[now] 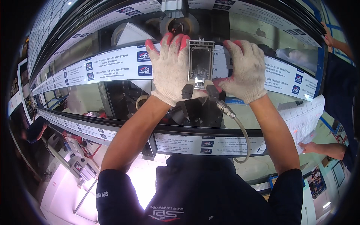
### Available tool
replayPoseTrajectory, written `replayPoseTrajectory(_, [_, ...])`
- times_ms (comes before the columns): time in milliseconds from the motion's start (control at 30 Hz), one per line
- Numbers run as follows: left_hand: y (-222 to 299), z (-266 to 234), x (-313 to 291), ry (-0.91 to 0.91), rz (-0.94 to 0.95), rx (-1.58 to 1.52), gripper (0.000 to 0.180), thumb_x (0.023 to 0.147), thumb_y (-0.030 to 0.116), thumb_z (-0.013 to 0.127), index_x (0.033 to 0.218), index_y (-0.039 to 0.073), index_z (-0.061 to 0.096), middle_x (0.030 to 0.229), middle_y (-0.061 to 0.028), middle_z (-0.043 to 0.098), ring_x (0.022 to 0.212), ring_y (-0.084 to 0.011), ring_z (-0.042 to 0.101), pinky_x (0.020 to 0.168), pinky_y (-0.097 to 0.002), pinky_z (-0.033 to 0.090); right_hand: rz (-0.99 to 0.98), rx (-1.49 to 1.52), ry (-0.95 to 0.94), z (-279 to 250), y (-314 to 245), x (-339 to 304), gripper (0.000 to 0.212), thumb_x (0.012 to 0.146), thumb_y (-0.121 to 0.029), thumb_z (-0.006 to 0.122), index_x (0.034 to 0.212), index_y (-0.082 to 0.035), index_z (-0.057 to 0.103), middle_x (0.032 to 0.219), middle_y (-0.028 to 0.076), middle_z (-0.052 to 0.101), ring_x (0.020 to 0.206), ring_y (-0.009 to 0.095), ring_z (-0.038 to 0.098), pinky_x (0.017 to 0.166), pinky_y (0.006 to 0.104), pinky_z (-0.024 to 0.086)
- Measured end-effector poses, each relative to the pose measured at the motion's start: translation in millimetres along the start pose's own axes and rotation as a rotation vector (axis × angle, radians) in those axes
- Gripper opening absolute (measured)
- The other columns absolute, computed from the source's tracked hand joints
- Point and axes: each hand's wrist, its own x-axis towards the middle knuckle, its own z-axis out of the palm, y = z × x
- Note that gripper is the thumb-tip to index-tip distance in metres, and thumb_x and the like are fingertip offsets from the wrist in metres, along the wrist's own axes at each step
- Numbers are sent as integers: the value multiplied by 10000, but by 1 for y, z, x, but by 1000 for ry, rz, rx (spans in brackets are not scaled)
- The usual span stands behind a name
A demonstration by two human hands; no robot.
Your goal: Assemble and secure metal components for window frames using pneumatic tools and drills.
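Observation:
My left hand [170, 69], in a cream knitted glove with red fingertips, lies across a long frame bar [108, 67] covered in printed white protective film. Its fingers reach over the bar's far edge, and its thumb is hidden. In a matching glove, my right hand [245, 71] grips the same bar farther right, fingers over the far side and thumb toward the near side. Between my hands stands a hollow rectangular metal profile [200, 62], seen end-on. Just nearer are black blocks [213, 92] and a metal hose fitting [225, 108] with a clear hose [245, 138].
A second film-covered bar [180, 142] runs across nearer my body, and another [108, 18] lies at the far side. At the right, another person's hand [318, 147] is by a printed paper sheet [300, 120]; a further hand [328, 35] touches the frame's far right.

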Motion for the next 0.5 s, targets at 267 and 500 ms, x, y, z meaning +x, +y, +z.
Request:
replayPoseTrajectory(267, [-9,12,-2,162,44,-116,1292,548,849,789,1479,-25,594,1418,-158,632,1353,-439,544,1259,-764,220,-15,-28,38,1,0,6,946,479,-540,971,1233,-40,693,1124,131,626,1074,338,625,954,496,477])
replayPoseTrajectory(500, [-9,8,-2,184,51,-198,1322,504,879,794,1457,-20,617,1400,-165,645,1343,-452,554,1257,-750,233,-12,-66,33,6,3,4,1008,442,-624,991,1214,-51,687,1119,122,609,1059,330,609,930,482,476])
